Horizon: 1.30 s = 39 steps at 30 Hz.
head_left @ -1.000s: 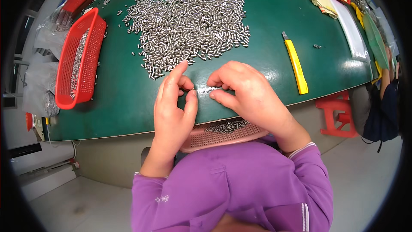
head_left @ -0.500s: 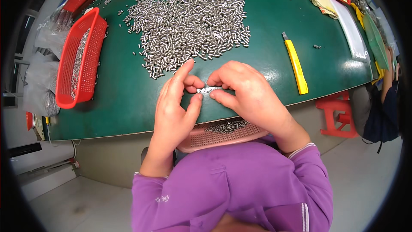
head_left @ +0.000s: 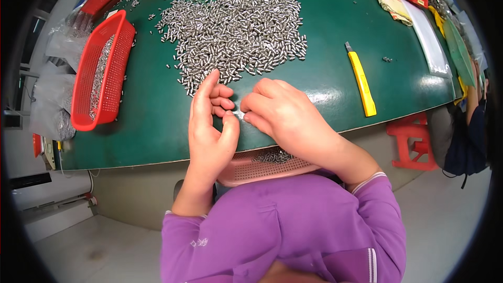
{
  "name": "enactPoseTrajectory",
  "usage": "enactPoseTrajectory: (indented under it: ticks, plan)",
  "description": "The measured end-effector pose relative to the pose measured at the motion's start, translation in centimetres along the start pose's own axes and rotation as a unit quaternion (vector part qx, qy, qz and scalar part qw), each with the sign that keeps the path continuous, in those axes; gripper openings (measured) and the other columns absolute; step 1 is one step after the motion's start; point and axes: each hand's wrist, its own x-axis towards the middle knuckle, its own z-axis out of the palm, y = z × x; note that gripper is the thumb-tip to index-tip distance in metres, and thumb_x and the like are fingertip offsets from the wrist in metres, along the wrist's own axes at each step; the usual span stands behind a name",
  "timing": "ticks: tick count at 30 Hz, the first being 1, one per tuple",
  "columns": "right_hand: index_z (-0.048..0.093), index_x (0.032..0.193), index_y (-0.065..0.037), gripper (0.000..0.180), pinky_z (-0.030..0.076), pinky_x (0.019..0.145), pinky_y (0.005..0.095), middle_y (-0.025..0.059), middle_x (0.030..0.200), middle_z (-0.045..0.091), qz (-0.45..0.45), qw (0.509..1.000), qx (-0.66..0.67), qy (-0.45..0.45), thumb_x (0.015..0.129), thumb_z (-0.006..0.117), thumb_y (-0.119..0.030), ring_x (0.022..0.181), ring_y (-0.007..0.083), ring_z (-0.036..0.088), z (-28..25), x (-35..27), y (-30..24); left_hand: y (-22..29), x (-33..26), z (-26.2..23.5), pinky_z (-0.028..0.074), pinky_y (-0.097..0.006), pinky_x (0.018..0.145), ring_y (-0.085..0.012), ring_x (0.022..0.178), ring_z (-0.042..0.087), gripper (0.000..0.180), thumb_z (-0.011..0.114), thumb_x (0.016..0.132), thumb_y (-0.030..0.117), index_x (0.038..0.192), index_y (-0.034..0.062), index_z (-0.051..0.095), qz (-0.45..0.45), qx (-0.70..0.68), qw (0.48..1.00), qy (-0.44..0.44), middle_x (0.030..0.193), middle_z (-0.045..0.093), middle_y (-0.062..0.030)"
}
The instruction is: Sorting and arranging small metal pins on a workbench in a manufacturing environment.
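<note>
R hand [head_left: 291, 118] shifted left, can't tell if gripping; L hand [head_left: 209, 131] loosely open; silver metal-pin heap [head_left: 241, 23] far, prob. lots to go.

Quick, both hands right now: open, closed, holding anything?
Left hand: open, loosely curved, nothing visibly held.
Right hand: drawn into a pinch; whether it is fully closed or holding anything cannot be told.

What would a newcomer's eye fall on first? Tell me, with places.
Probably the broad pile of small metal pieces, spread over the far middle of the green table. Next, perhaps, the nearer red basket on the table's left and the yellow knife on its right. The left hand and right hand sit close together at the near side.
</note>
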Motion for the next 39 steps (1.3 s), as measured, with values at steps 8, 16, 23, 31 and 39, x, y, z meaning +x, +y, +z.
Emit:
enactPoseTrajectory:
  ticks: [8,16,23,31,39]
  plan:
    - [0.067,0.103,-0.007,0.021,0.05,0.078,0.044,0.0097,0.093,0.059,-0.062,0.996,0.032,-0.049,0.084,0.076,-0.013,0.087,0.0317,0.06,-1.8,-3.9,-0.5,0.6,0.2,0.0,0.05,-0.03,0.084,-0.017,0.095,0.057,0.068,0.057,0.082,-0.012,0.148,0.0007,0.046,0.022,0.066,0.998,0.003,0.118,0.058,-0.0115]
    - [0.062,0.115,-0.003,0.034,0.05,0.089,0.0455,0.0162,0.11,0.059,-0.011,0.998,-0.056,0.036,0.085,0.075,-0.012,0.104,0.0369,0.06,-3.8,-2.6,0.6,1.2,1.5,-0.6,0.048,-0.045,0.095,-0.0345,0.105,0.057,0.061,0.068,0.087,0.0,0.146,0.0012,0.048,0.052,0.314,0.947,0.033,0.122,0.056,-0.02]
    - [0.06,0.121,0.005,0.043,0.05,0.093,0.0451,0.0199,0.113,0.057,0.055,0.981,-0.167,0.081,0.083,0.074,-0.011,0.106,0.0384,0.058,-3.5,-0.3,1.9,0.7,2.6,-1.3,0.047,-0.047,0.097,-0.0397,0.112,0.056,0.052,0.072,0.088,0.007,0.136,-0.0018,0.055,-0.014,0.358,0.933,0.035,0.12,0.055,-0.0211]
    - [0.064,0.122,0.0,0.039,0.051,0.095,0.0453,0.0174,0.113,0.062,0.042,0.994,-0.074,0.07,0.084,0.071,-0.004,0.108,0.0386,0.061,-1.5,0.6,1.0,1.1,2.4,0.7,0.051,-0.043,0.087,-0.0349,0.099,0.061,0.043,0.072,0.085,-0.001,0.126,-0.0023,0.06,0.003,0.22,0.975,-0.016,0.117,0.056,-0.0186]
    - [0.067,0.117,-0.005,0.033,0.052,0.089,0.043,0.0131,0.111,0.063,0.064,0.994,0.054,0.074,0.084,0.072,-0.001,0.101,0.0337,0.063,-1.5,-1.3,0.4,1.5,0.4,1.5,0.054,-0.039,0.077,-0.0258,0.093,0.061,0.049,0.061,0.085,-0.013,0.132,0.0005,0.058,0.076,0.134,0.988,-0.016,0.117,0.054,-0.0161]
